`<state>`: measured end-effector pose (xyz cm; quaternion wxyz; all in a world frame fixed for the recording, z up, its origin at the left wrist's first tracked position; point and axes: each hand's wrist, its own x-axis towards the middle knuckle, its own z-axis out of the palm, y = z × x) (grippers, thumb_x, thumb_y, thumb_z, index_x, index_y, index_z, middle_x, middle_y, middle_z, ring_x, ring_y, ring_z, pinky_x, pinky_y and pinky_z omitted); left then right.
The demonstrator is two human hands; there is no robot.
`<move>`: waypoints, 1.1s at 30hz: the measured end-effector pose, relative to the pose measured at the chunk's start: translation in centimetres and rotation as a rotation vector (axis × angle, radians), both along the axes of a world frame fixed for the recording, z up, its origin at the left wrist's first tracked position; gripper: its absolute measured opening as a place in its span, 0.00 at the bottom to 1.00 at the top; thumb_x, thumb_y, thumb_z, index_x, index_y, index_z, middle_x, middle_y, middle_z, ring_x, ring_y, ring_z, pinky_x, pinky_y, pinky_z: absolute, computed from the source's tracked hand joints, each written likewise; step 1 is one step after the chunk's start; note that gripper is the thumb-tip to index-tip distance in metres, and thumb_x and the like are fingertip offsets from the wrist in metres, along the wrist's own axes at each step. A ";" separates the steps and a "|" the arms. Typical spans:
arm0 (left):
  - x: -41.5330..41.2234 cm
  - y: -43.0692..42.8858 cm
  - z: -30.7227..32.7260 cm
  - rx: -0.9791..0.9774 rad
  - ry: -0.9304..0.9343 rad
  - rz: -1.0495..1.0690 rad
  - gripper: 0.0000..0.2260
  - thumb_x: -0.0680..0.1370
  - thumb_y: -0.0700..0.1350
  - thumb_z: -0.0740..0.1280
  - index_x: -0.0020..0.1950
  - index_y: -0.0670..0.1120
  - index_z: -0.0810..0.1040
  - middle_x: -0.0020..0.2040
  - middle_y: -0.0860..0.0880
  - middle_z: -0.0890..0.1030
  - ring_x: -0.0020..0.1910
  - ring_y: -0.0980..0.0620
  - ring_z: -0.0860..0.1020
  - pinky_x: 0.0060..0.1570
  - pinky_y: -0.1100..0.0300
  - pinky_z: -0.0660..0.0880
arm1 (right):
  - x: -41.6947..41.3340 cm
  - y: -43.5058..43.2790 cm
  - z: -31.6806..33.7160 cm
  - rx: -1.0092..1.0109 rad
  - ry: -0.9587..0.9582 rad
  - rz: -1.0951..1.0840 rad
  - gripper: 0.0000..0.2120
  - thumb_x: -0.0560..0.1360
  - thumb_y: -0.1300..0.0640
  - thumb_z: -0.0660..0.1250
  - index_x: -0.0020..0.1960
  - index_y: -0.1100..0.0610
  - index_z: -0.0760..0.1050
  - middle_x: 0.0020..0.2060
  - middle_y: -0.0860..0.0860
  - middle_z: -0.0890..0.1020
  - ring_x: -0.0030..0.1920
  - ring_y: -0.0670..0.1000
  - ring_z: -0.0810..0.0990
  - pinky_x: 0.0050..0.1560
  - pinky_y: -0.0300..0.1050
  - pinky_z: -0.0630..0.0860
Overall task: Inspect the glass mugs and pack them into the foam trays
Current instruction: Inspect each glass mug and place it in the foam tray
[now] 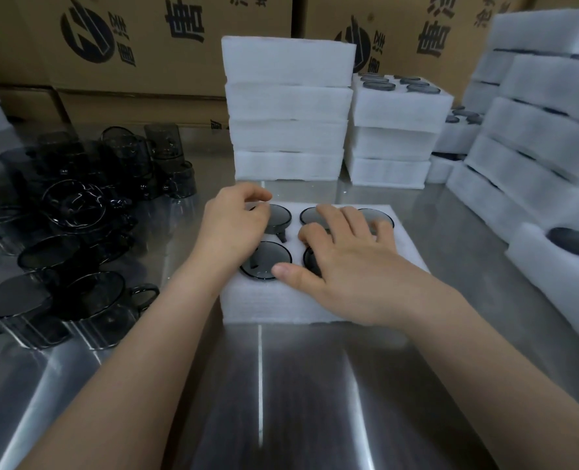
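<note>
Step in hand: seating mugs in the white foam tray [281, 307], which lies under both hands on the brushed steel counter [315, 401].

- left hand [237, 228]: fingers curled, pinching the rim of the smoke-grey round glass mug [279, 215] in the pocket furthest out under it.
- right hand [356, 266]: flat, fingers spread, pressing on the mugs beneath it.

The four pockets I can see are all filled, so this looks like final seating. Next, probably: press flush, then take from the loose dark glass mugs [78, 205] left of the left hand. A fresh tray would come from the stack of white foam trays [288, 110] beyond the hands.
</note>
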<state>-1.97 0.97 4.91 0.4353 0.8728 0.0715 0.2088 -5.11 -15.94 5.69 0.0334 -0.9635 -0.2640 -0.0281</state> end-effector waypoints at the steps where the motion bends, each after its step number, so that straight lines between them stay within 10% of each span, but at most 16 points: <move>1: 0.0 0.0 0.0 -0.002 0.001 0.002 0.12 0.78 0.41 0.62 0.58 0.49 0.81 0.59 0.52 0.80 0.53 0.56 0.75 0.48 0.67 0.66 | 0.1 0.0 -0.1 0.001 0.010 0.004 0.39 0.67 0.26 0.35 0.63 0.48 0.63 0.74 0.48 0.54 0.75 0.53 0.48 0.71 0.60 0.47; 8: 0.4 0.1 -0.4 -0.002 -0.017 -0.013 0.11 0.78 0.41 0.63 0.58 0.49 0.81 0.58 0.52 0.80 0.39 0.59 0.74 0.33 0.74 0.66 | 0.8 -0.2 -0.2 0.045 0.140 0.026 0.42 0.65 0.24 0.36 0.68 0.48 0.60 0.77 0.44 0.55 0.78 0.48 0.43 0.74 0.62 0.41; 13: 0.5 0.2 -0.5 0.007 -0.025 -0.021 0.12 0.78 0.41 0.62 0.58 0.48 0.81 0.57 0.51 0.80 0.36 0.66 0.72 0.31 0.81 0.65 | 1.3 0.0 0.0 0.134 0.028 0.028 0.30 0.67 0.24 0.41 0.48 0.46 0.65 0.49 0.41 0.73 0.58 0.49 0.65 0.62 0.52 0.57; 20: 0.5 -0.1 0.7 0.270 -0.045 0.098 0.13 0.78 0.44 0.61 0.61 0.50 0.78 0.62 0.49 0.78 0.55 0.47 0.76 0.47 0.57 0.69 | 2.4 0.2 -0.5 0.352 -0.138 0.022 0.22 0.75 0.34 0.46 0.35 0.49 0.65 0.29 0.43 0.71 0.43 0.50 0.68 0.49 0.48 0.56; 33: 7.9 4.7 2.4 0.608 0.377 0.274 0.23 0.78 0.41 0.60 0.72 0.38 0.61 0.75 0.36 0.54 0.63 0.33 0.70 0.51 0.49 0.68 | 2.6 0.2 -0.9 0.365 -0.169 0.035 0.20 0.78 0.38 0.48 0.33 0.49 0.61 0.28 0.44 0.68 0.42 0.50 0.66 0.50 0.49 0.58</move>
